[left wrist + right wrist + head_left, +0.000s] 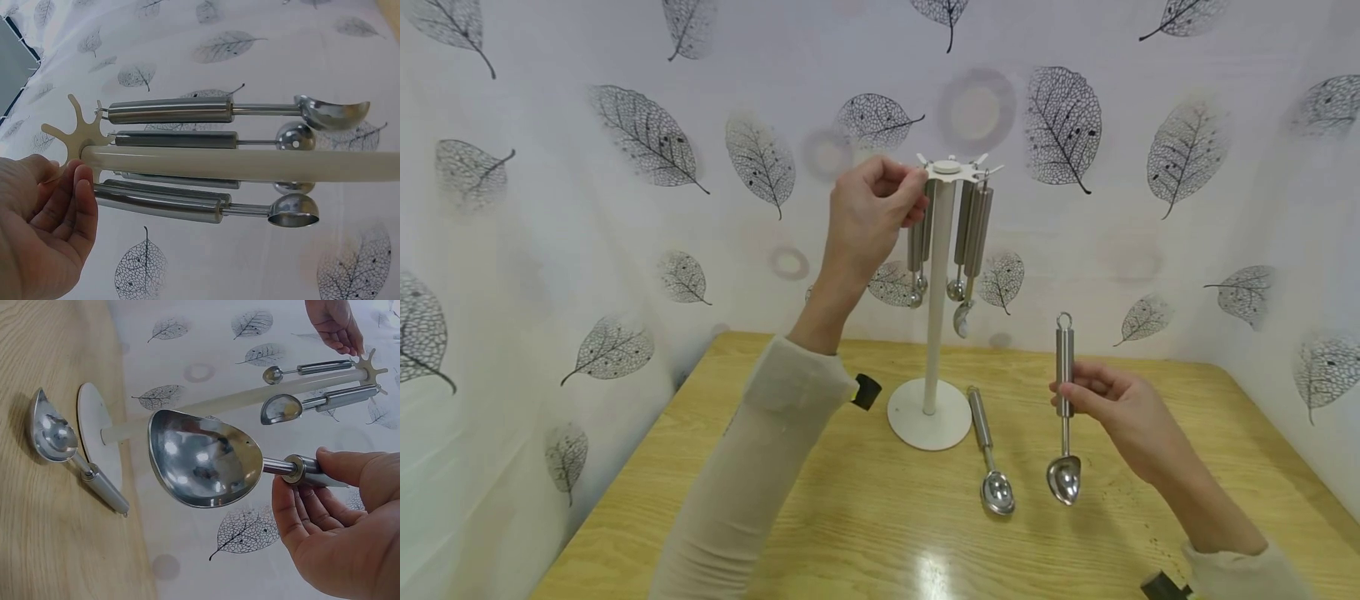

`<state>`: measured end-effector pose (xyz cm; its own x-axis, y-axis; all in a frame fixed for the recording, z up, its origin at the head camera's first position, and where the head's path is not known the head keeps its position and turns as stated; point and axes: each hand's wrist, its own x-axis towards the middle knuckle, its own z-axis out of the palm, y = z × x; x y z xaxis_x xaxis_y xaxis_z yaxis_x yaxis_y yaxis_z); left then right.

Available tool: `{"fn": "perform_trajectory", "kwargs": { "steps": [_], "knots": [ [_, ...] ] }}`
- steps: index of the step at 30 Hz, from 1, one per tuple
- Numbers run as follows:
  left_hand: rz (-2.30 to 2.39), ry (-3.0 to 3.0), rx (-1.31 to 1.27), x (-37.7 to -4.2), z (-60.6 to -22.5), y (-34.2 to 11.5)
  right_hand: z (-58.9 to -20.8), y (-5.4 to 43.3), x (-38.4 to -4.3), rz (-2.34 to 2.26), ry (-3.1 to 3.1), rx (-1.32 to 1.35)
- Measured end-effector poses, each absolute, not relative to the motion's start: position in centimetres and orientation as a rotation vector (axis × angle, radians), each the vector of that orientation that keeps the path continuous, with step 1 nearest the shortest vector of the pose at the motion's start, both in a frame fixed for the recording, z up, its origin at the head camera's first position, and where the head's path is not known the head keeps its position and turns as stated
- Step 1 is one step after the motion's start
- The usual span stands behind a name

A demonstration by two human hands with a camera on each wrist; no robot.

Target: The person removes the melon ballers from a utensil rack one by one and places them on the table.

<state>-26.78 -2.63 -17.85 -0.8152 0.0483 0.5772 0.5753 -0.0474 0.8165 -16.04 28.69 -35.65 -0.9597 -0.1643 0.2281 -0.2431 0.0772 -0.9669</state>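
Note:
A white utensil rack point(936, 333) stands upright on its round base, with a star-shaped top of hooked arms. My left hand point(872, 204) is raised to this top, its thumb and fingers pinching one arm at the left side. Several steel scoops point(169, 111) hang by their handle loops from other arms. My right hand point(1131, 417) holds an ice cream scoop point(1064, 479) by its handle, to the right of the rack. The handle's loop points up and the bowl hangs down. In the right wrist view the hollow of this bowl point(203, 459) faces the camera.
Another ice cream scoop point(997, 493) lies on the wooden table point(835, 517), beside the rack's base point(917, 433). A pale curtain point(625, 225) printed with dark leaves hangs behind the table and along its sides.

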Motion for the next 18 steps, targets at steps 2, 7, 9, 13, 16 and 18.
{"fn": "perform_trajectory", "kwargs": {
  "steps": [2,7,9,13,16,18],
  "knots": [
    [-1.921,-1.859,-0.661,-26.8,-17.8,-2.6,-36.2,28.9,-16.2,2.075,-2.259,0.428],
    [-1.914,-1.861,-0.664,-26.7,-17.8,-2.6,-37.6,28.9,-16.5,2.113,-2.276,0.382],
    [-1.909,-1.862,-0.665,-26.7,-17.8,-2.6,-38.1,28.8,-16.7,2.106,-2.306,0.344],
    [-1.909,-1.865,-0.660,-26.7,-17.8,-2.6,-38.8,28.6,-16.9,2.085,-2.375,0.255],
    [-1.910,-1.866,-0.658,-26.7,-17.8,-2.6,-39.2,28.5,-17.2,2.056,-2.430,0.194],
    [-1.910,-1.866,-0.655,-26.6,-17.8,-2.6,-39.5,28.5,-17.4,2.038,-2.463,0.164]
  ]
}}
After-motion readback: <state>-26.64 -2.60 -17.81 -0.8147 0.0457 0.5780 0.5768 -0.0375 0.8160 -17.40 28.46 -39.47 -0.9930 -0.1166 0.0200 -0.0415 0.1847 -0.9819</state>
